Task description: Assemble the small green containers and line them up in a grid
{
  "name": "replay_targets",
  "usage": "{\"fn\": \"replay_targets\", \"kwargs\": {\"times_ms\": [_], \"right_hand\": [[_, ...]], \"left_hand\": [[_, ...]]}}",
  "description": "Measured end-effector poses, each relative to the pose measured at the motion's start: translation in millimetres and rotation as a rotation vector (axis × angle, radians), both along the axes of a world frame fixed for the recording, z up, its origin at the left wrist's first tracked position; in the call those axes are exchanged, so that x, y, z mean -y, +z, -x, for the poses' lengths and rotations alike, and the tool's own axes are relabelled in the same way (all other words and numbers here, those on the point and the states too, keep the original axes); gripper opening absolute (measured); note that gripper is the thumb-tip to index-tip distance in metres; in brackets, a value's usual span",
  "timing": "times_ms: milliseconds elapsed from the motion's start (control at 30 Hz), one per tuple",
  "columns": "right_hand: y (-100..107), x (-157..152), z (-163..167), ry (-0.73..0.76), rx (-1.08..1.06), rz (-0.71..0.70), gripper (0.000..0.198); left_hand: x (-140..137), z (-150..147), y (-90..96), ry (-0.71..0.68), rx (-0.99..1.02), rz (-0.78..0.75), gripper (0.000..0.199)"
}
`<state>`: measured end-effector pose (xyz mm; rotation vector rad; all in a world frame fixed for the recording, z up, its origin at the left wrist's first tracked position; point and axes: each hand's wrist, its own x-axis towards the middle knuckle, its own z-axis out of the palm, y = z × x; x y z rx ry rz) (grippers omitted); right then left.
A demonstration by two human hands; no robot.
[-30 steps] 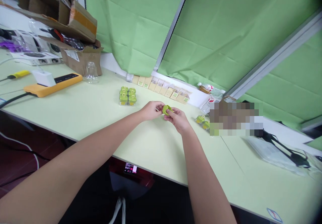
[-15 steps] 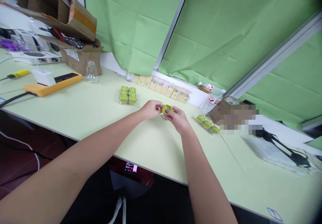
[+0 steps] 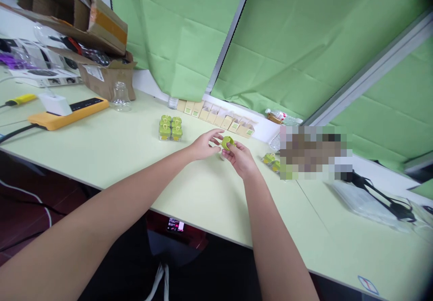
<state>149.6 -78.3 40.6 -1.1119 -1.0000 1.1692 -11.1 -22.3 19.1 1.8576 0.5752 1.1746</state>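
Observation:
A small green plastic cap-like piece (image 3: 228, 143) is pinched between the thumb and fingers of my right hand (image 3: 241, 157), above the pale table. Just left of it my left hand (image 3: 205, 145) has its fingers parted and holds nothing that I can see. Whether its fingertips touch the green piece I cannot tell. Behind my left hand, a block of several small clear containers with green lids (image 3: 170, 128) stands on the table. More green-lidded containers (image 3: 269, 158) lie to the right, partly hidden by a blurred patch.
Along the wall runs a row of small cardboard boxes (image 3: 216, 115). An orange power strip (image 3: 72, 114), a clear plastic jar (image 3: 121, 97) and cardboard boxes (image 3: 110, 78) occupy the left. A plastic bottle (image 3: 283, 117) lies at the back right. Black straps (image 3: 382, 197) rest on clear plastic at the right.
My left hand's fingers have spread apart. The green piece has turned slightly in my right hand, which still grips it.

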Motion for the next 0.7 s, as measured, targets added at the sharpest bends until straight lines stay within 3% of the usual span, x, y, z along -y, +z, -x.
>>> {"fn": "replay_targets", "kwargs": {"times_ms": [67, 200, 433, 700], "right_hand": [[-1, 0, 0, 0.02, 0.021, 0.003, 0.035], [-1, 1, 1, 0.049, 0.008, -0.01, 0.028], [-1, -2, -1, 0.066, -0.08, 0.048, 0.018], [0, 1, 10, 0.127, -0.113, 0.055, 0.019]], "left_hand": [[2, 0, -0.1, -0.026, -0.007, -0.013, 0.065], [3, -2, 0.4, -0.056, 0.02, -0.017, 0.062], [0, -9, 3.3, -0.107, 0.236, 0.232, 0.041], [10, -13, 7.3, -0.045, 0.391, 0.385, 0.032]]}}
